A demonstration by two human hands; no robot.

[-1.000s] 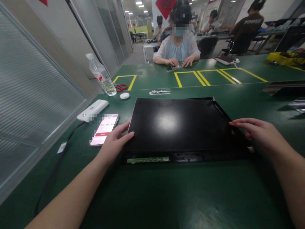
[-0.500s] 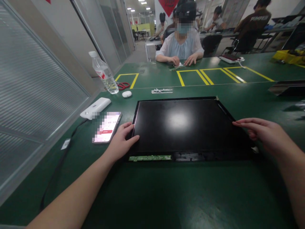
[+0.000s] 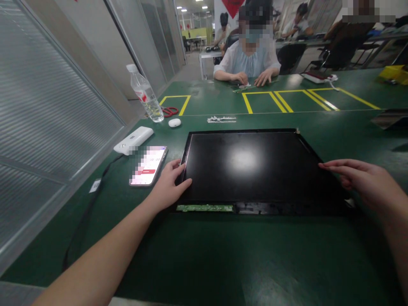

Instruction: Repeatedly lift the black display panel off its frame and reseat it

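A black display panel (image 3: pixel 255 170) lies flat on the green table in front of me, with a bright light reflection on its screen. A narrow green circuit board (image 3: pixel 205 208) runs along the left part of its near edge. My left hand (image 3: pixel 172 182) holds the panel's left edge, the thumb on top and the fingers along the side. At the right edge, my right hand (image 3: pixel 357 172) pinches the rim with its fingertips; the thumb tip is hidden. A small pale piece (image 3: pixel 349 203) shows at the panel's near right corner.
Left of the panel lie a phone (image 3: pixel 149 165), a white power bank (image 3: pixel 134 140) with a black strap, a white earbud case (image 3: pixel 174 123), red scissors (image 3: pixel 170 111) and a water bottle (image 3: pixel 146 95). White strips (image 3: pixel 221 120) lie behind it. A co-worker (image 3: pixel 250 61) sits opposite.
The whole view has shifted slightly, so everything sits a little farther right. Both hands keep their places on the panel's edges.
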